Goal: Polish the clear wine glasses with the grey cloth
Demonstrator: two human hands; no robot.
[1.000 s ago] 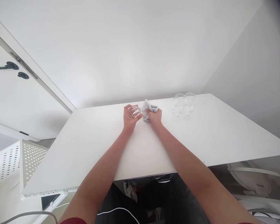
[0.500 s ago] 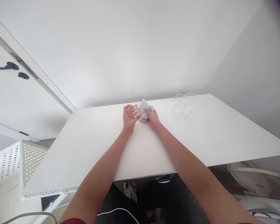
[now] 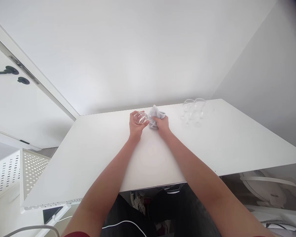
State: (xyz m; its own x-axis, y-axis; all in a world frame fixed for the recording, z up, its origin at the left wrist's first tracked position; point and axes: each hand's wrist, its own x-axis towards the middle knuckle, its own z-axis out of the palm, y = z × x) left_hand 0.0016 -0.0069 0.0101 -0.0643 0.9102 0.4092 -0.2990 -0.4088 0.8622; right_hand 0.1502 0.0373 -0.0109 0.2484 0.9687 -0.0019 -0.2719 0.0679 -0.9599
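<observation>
My left hand (image 3: 135, 127) is closed around the bowl of a clear wine glass (image 3: 141, 118), which lies tilted on its side with its rim to the left. The glass's stem end points right, into a light grey cloth (image 3: 156, 115). My right hand (image 3: 163, 125) grips that cloth, bunched around the stem and foot end, with the thumb pressed on it. The foot itself is hidden by the cloth. Both hands are close together over the far middle of the white table (image 3: 96, 148).
Two clear stemmed glasses (image 3: 194, 107) stand upright at the back right of the table. A plain wall (image 3: 143, 59) rises behind the table. To the left are a door with a dark handle (image 3: 12, 70) and a white perforated panel (image 3: 36, 164). A white cable (image 3: 124, 222) runs below.
My right hand and the cloth have shifted slightly to the right along the stem. My left hand keeps its hold on the glass, almost in place.
</observation>
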